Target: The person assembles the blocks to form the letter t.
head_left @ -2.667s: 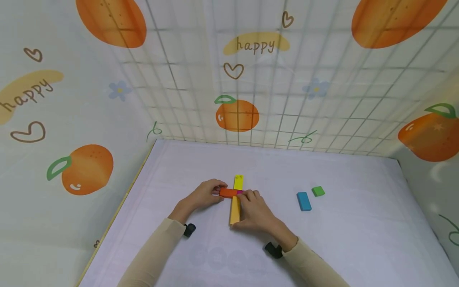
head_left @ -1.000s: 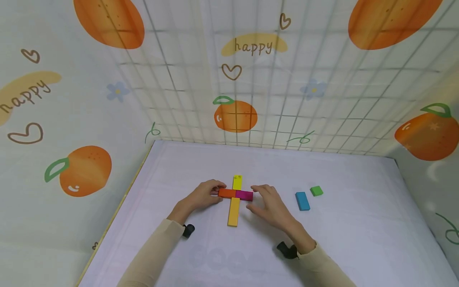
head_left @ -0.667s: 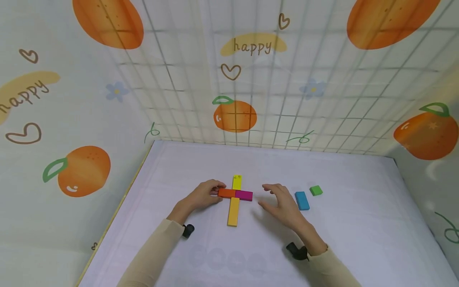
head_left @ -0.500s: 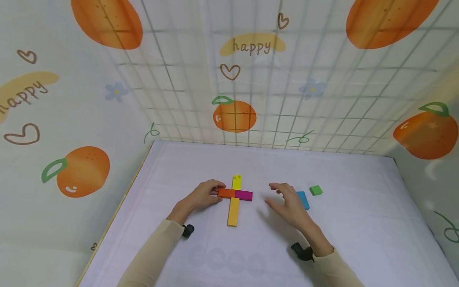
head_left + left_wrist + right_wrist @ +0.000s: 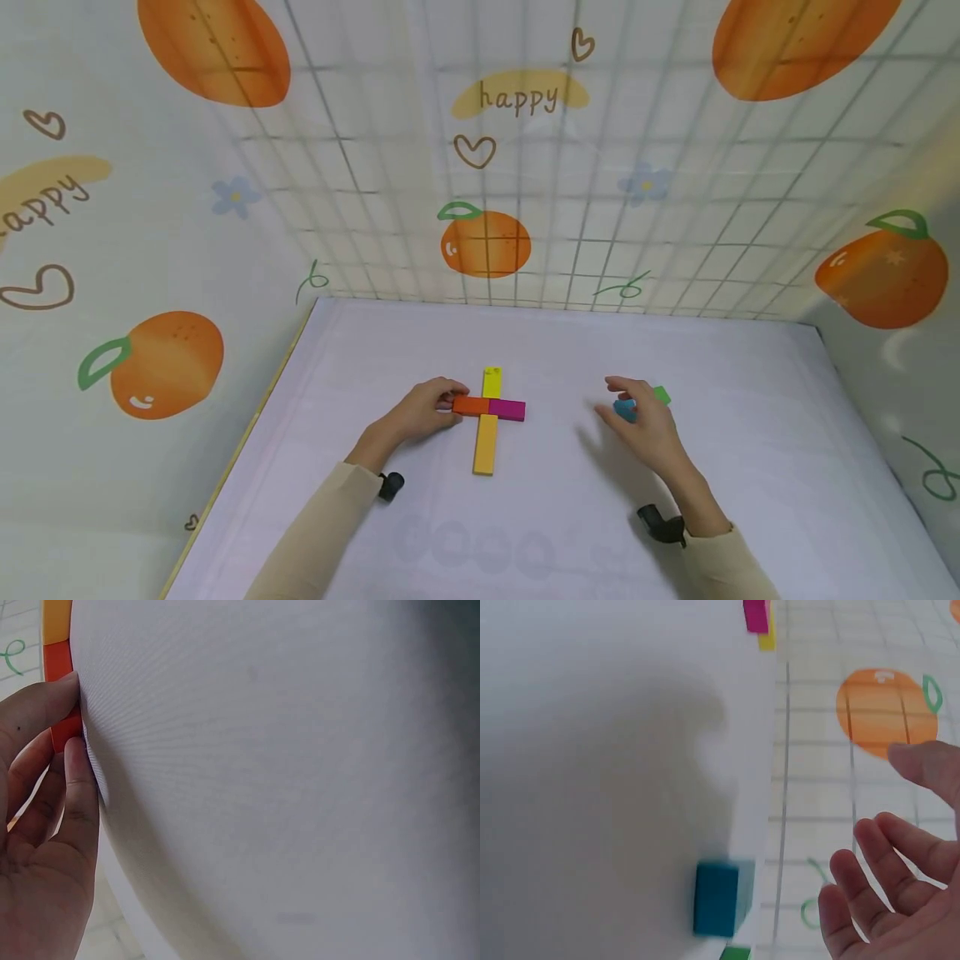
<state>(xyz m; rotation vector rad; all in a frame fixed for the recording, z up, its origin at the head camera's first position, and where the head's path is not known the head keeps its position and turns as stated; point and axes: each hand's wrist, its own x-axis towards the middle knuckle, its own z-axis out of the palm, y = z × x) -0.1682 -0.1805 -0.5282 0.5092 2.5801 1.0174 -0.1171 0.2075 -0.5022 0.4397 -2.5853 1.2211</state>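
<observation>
**Pale bench in a printed corner: cross of blocks pinched at one end, right hand by the loose pair**

Patterned cloth backdrop, oranges and "happy" lettering, encloses a white-covered bench. A person in cream sleeves works over it, a small black wrist camera at the left wrist, another at the right.

Mid-bench: four smooth, oblong blocks laid flat as a cross; material not certain. Orange-red oblong block and magenta oblong block meet end to end as the crossbar. Bright yellow oblong block runs off the far side of their joint, longer amber-yellow oblong block off the near side.

Left hand: grip closed on the outer end of the orange-red block, thumb one side, fingers the other. My reading: it steadies the crossbar from its tip, leaving the joint and other three blocks uncovered.

Right hand: grip slack, fingers apart, nothing held. From the head view it partly hides the blue oblong block; the right wrist view shows a gap between them. Small green block lies just beyond. Both sit well apart from the cross, presumably to keep its surroundings free while within right-hand reach.
</observation>
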